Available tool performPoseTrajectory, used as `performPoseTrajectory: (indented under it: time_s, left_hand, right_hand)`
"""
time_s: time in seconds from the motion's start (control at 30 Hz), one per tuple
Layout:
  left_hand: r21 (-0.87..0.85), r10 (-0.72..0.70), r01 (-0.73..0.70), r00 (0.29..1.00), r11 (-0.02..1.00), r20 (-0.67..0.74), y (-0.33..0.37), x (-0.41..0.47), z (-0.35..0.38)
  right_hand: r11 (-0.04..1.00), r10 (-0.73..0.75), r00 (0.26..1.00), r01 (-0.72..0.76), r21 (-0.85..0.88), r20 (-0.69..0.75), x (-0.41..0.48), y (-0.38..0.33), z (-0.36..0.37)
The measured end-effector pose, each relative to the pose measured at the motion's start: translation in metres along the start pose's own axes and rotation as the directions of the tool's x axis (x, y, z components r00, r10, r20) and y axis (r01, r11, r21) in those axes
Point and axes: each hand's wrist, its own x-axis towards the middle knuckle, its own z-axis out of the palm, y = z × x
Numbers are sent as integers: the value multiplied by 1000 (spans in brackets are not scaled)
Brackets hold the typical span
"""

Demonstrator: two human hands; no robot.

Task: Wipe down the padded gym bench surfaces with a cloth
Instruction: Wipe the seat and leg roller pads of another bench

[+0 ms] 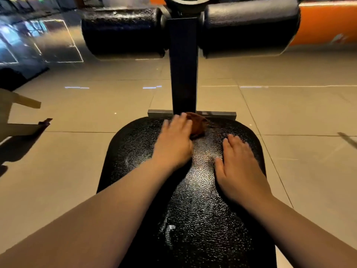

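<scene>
Hidden or unclear:
- The near end of the black pebbled padded bench (193, 209) runs out past the lower edge, and both forearms cover strips of it.
- The left hand (174, 136) is smeared by blur, and its thumb is out of sight.
- Most of the crumpled brown cloth (197, 124) sits under that hand. Only a bunched part shows at its right and far side.
- The black cylindrical left roller pad (123, 31) and the matching right roller pad (249, 26) are clipped by the upper edge.
- The round part above the dark square upright post (183, 64) is cropped.

Fingers:
- The left fingers (179, 120) lie fairly straight and close together on top of the cloth, pressing it to the bench. Whether anything curls under it cannot be told.
- The right hand (239, 163) lies palm down on bare padding, right of centre, near the cloth but apart from it.
- The right fingers (235, 144) are straight and pressed together, with the thumb spread to the left. This hand holds nothing.

Cloth: it lies at the far end of the bench, about centre, just beside the grey metal crossbar (218, 114) at the foot of the post.

Glossy beige floor tiles (77, 105) lie on both sides.
</scene>
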Motion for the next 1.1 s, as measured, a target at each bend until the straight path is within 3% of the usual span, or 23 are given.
performPoseTrajectory:
  time_s: [0.07,0.1,0.17,0.23,0.3,0.33,0.4,0.47,0.5,0.57,0.7,0.77,0.83,0.9,1.03,1.1]
  left_hand:
    - [-18,-247,246,969,969,-29,-15,6,-4]
    - [-55,-295,293,955,955,-35,-15,7,-5]
    - [-94,-201,198,979,976,-26,-3,1,-4]
    - [-150,3,-2,1000,989,5,5,-17,-3]
    - [-109,143,-139,989,984,29,-7,-33,-6]
    - [-50,139,-138,990,989,31,-20,-34,-7]
    - [16,-57,57,998,998,3,-52,-26,-8]
    - [-34,-379,378,923,925,-59,-80,-18,-12]
    - [-52,-467,464,880,884,-84,-85,-17,-12]
    - [-7,-433,435,894,900,-112,-76,-23,-10]
    - [-31,-213,212,975,977,-55,-61,-42,-9]
    - [-8,-302,302,952,953,-53,-77,-37,-11]
    - [-44,-489,487,872,872,-37,-84,-24,-15]
    - [-71,-556,554,831,830,-15,-72,-10,-14]
    - [-131,-277,272,961,953,-23,-32,-6,-5]
    - [-65,-182,180,983,982,-24,-36,-10,-3]
  right_hand:
    - [1000,0,1000,0,-22,5,1,-1,1]
    - [1000,3,1000,-3,-31,7,1,-1,2]
    - [998,7,1000,-6,-57,18,3,-2,2]
    - [995,-2,1000,5,-99,30,6,-3,2]
    - [992,0,999,4,-122,34,10,-3,3]
    - [992,4,999,0,-127,35,11,-3,3]
    - [991,7,999,-3,-133,33,12,-3,3]
    - [991,2,1000,2,-137,28,13,-2,5]
    - [990,0,1000,3,-138,28,13,-2,6]
    - [990,2,999,3,-138,38,13,-2,6]
    - [990,5,999,0,-143,36,14,-3,6]
    - [990,3,999,2,-141,33,14,-4,7]
    - [990,7,999,-1,-143,38,14,-4,8]
    - [989,9,999,-3,-150,41,14,-5,9]
    - [989,4,999,3,-148,46,12,-5,7]
    - [991,4,999,2,-136,43,12,-6,7]
